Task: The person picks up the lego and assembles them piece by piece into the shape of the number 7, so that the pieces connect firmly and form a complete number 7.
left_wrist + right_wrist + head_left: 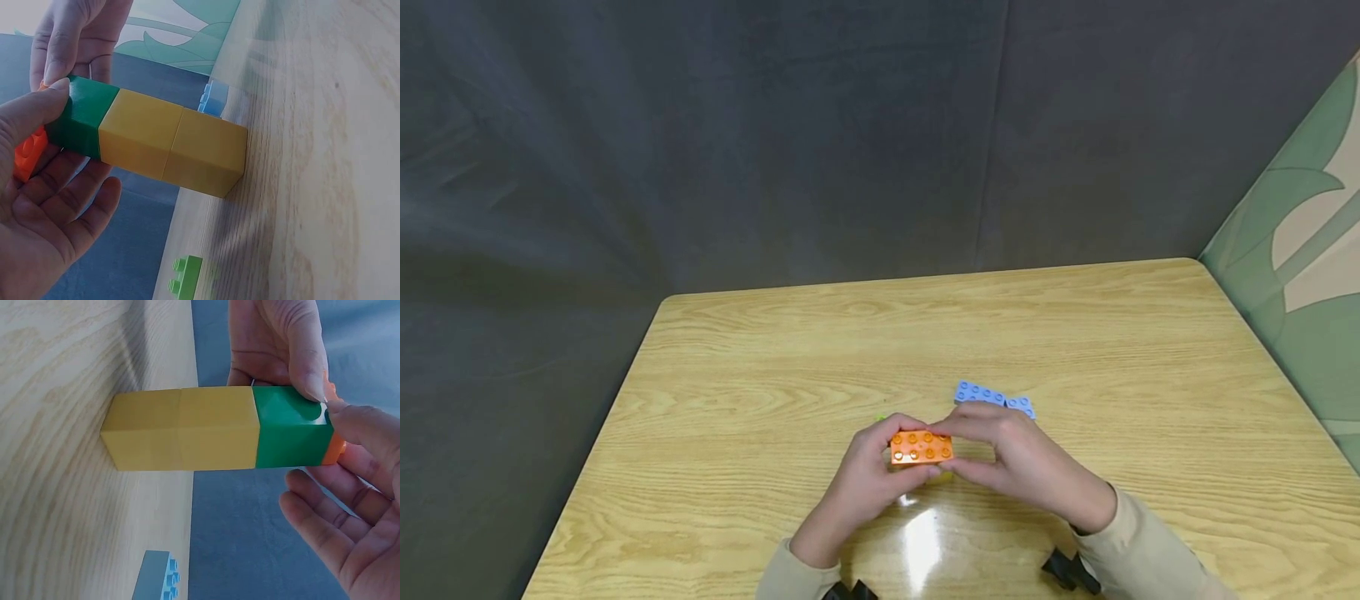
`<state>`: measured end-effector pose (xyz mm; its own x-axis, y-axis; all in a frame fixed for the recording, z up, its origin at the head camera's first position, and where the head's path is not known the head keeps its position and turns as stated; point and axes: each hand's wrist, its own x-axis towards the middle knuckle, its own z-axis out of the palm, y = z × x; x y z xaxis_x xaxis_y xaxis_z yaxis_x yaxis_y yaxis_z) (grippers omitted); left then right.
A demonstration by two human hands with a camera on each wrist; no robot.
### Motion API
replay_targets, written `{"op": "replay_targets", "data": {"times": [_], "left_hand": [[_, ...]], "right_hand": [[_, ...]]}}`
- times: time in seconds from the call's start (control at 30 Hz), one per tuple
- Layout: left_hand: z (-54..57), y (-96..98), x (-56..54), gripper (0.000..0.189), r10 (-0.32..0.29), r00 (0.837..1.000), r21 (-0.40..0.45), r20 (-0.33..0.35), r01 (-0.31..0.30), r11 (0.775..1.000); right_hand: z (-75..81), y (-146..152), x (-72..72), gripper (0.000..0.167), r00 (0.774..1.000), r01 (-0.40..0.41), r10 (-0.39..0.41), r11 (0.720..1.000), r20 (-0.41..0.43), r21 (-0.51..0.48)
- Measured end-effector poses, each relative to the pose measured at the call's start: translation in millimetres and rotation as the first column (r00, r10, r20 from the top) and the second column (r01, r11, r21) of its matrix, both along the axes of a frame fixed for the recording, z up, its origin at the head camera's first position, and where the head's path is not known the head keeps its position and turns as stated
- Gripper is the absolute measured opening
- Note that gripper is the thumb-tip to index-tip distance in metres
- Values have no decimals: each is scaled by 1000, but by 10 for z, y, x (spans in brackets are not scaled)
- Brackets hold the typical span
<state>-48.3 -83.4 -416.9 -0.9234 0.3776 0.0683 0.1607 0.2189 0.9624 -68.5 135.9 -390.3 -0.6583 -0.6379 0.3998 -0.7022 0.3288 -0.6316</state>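
Observation:
A tower of toy building bricks stands upright at the table's near middle, its base right at the tabletop. An orange brick [921, 447] with studs tops it, over a green brick [87, 119] and two yellow bricks [219, 428]. From the left side my left hand [868, 472] pinches the tower's upper end, thumb near the join of green and orange. My right hand [1015, 458] grips that same end from the right, thumb nearly meeting the other. In both wrist views the remaining fingers reach behind the green brick and partly hide.
Two blue bricks [980, 392] lie just beyond my right hand, partly covered by it. A light green brick [186, 277] sits on the wooden table [737, 375] behind my left hand. Dark curtain hangs behind; a leaf-patterned panel [1315, 350] borders the right side.

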Motion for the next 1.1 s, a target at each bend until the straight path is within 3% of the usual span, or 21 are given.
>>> {"op": "replay_targets", "data": {"times": [0.23,0.53,0.83,1.1], "left_hand": [[-56,-15,-20,34,-24,999,25,-35,25,999],[-43,-19,-13,35,-22,1000,23,-10,22,999],[-72,-46,-17,43,-10,1000,-1,9,11,1000],[-100,-154,-18,39,-7,1000,-35,-6,7,999]], "right_hand": [[-28,4,-4,36,1000,-10,11,999,27,-43],[-66,-1,-3,38,1000,1,0,998,5,-69],[-73,13,3,36,999,27,-26,1000,42,-11],[-56,34,2,36,997,26,-26,1000,67,9]]}}
